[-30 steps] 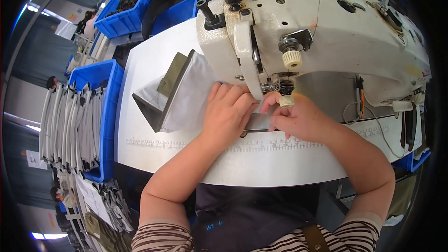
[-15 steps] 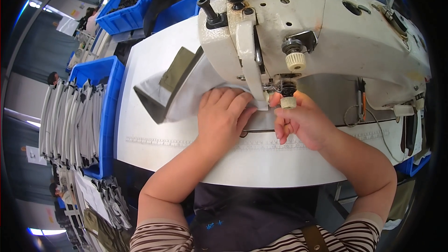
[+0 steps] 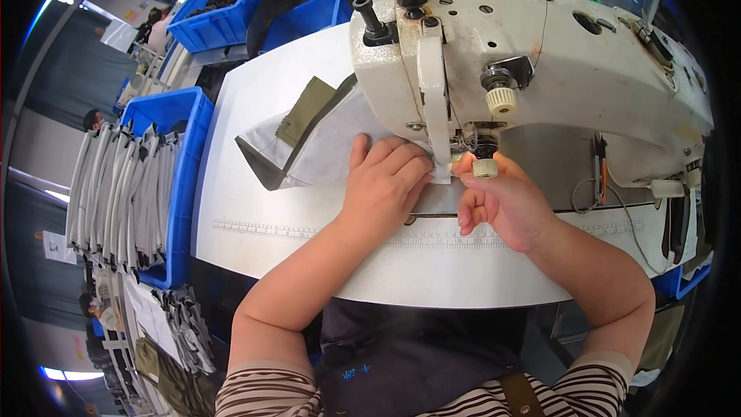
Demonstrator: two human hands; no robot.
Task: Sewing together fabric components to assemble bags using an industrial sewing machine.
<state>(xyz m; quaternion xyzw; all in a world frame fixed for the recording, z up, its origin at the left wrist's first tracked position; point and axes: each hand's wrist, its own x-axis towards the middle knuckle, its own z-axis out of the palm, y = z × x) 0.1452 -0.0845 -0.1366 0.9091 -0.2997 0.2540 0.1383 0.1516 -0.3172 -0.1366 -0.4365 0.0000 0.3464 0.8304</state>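
Observation:
A light grey fabric piece [image 3: 328, 143] with dark olive edging and an olive patch [image 3: 307, 112] lies partly under the head of a white sewing machine [image 3: 478, 38]. My left hand [image 3: 384, 181] rests on its right part, fingers bent and closed on the cloth close to the presser foot. My right hand [image 3: 502, 205] is on the other side of the needle area, thumb and forefinger pinched beside the cloth's edge. What they pinch is too small to make out. A tension knob [image 3: 485, 167] partly covers the right fingers, and the needle tip is hidden.
A ruler strip [image 3: 309, 230] runs along the front of the white tabletop [image 3: 270, 262]. Thread snips with orange [image 3: 600, 166] lie under the machine arm. At left, a blue crate [image 3: 185, 185] stands beside a stack of grey pieces [image 3: 120, 197]; more blue bins [image 3: 224, 27] are behind.
The view has shifted slightly, so the machine sits farther right. The cloth's free left end has turned a little and lies flatter. My left hand's fingers have spread slightly; the right hand keeps its pinch.

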